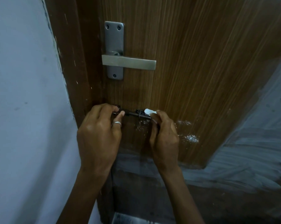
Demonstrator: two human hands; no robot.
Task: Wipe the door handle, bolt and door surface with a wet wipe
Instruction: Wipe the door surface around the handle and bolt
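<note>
Brown wood grain fills your view: the door point(193, 62) stands right in front of you. Its darker frame point(75, 54) on the left meets a pale bluish wall point(23, 78), and grey, streaked floor point(249, 151) shows past the door's lower edge on the right. Up top, the silver handle point(130, 62) sits level on its screwed metal plate point(114, 39), with nothing touching it. Lower down, the dark bolt point(133, 114) runs across the door near the frame, and that's where both your hands are. Your left hand point(97, 135), wearing a silver ring point(117, 123), is curled at the frame end of the bolt, thumb and forefinger closed in a pinch on the rod. Your right hand point(164, 138) is at the other end, fingers bunched tight around the white wet wipe point(150, 111). A folded tip of it pokes out above your fingertips and presses against the bolt's right bracket. The rest of the wipe is buried in your grip, so I can't tell how much you've got. Below the bolt and just right of that hand, white speckles point(191, 138) are scattered on the wood.
</note>
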